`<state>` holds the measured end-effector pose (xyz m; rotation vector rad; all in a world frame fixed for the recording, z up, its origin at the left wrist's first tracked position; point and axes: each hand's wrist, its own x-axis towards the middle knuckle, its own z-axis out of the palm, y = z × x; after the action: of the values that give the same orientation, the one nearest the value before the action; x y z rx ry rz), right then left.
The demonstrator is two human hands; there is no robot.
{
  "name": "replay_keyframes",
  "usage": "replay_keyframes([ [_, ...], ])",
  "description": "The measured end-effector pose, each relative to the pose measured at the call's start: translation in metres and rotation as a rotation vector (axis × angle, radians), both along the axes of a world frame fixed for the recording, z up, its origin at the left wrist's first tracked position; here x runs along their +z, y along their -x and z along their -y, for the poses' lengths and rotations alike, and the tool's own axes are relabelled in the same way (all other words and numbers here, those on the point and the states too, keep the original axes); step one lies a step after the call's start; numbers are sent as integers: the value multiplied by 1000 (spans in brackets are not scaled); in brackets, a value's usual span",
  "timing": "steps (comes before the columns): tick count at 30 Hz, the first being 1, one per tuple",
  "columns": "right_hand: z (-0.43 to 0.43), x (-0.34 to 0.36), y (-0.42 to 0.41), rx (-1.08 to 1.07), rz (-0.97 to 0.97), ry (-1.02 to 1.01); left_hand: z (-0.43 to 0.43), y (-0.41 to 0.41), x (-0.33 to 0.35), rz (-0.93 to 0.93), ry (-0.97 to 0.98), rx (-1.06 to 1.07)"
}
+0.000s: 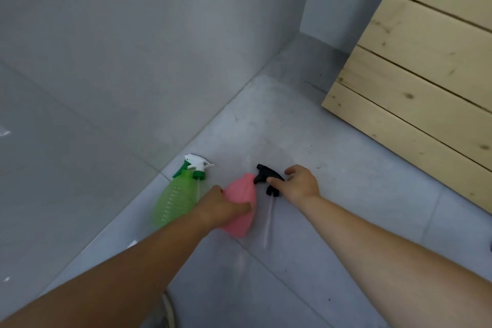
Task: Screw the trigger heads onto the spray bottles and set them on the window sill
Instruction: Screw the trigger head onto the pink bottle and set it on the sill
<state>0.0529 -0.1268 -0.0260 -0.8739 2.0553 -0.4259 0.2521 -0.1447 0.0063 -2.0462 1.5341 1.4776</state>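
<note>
A pink spray bottle (242, 196) lies on the grey floor, and my left hand (221, 206) is wrapped around its body. Just right of its neck lies a black trigger head (266, 176) with a clear dip tube (268, 224) trailing toward me. My right hand (299, 184) grips that head with thumb and fingers. To the left lies a green spray bottle (174, 201) against the wall, with a white and green trigger head (198, 166) at its neck; whether it is screwed on is unclear.
A grey wall (133, 61) runs along the left and meets the grey tiled floor (306, 261) in a corner at the back. A pale wooden plank panel (426, 74) stands at the right. No window sill is in view.
</note>
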Motion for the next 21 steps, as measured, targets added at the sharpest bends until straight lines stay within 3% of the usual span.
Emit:
replay_keyframes([
  [5, 5, 1, -3, 48, -19, -53, -3, -5, -1, -62, -9, 98],
  [12, 1, 16, -2, -59, 236, -22, -15, -6, 16, -165, -18, 79],
  [21, -4, 160, 39, -100, 334, 225, -7, -5, 137, -266, 171, -151],
])
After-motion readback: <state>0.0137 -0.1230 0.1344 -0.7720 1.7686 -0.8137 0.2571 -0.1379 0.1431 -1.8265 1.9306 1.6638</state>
